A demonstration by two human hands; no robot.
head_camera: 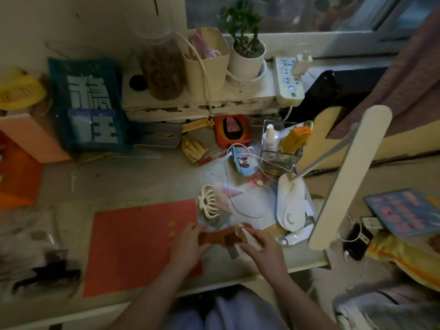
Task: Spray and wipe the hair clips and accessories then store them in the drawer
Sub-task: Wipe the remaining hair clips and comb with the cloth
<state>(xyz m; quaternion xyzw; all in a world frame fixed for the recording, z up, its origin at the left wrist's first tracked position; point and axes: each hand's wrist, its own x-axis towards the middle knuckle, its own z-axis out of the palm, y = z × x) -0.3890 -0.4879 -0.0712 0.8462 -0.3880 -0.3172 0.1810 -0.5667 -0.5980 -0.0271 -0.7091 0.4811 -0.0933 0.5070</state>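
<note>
I count two hair clips: one brown clip [215,238] in my hands and one white claw clip [209,203] on the desk. I have one pale wipe [247,236]. There is one red mat [140,244], one desk lamp [291,206], one potted plant [245,47], one power strip [287,78], one spray bottle [270,138], one yellow fan [19,90] and one blue bag [88,106].

brown clip [215,237] ends hidden under both hands; black clip [47,273] at left too blurred to make out.
</note>
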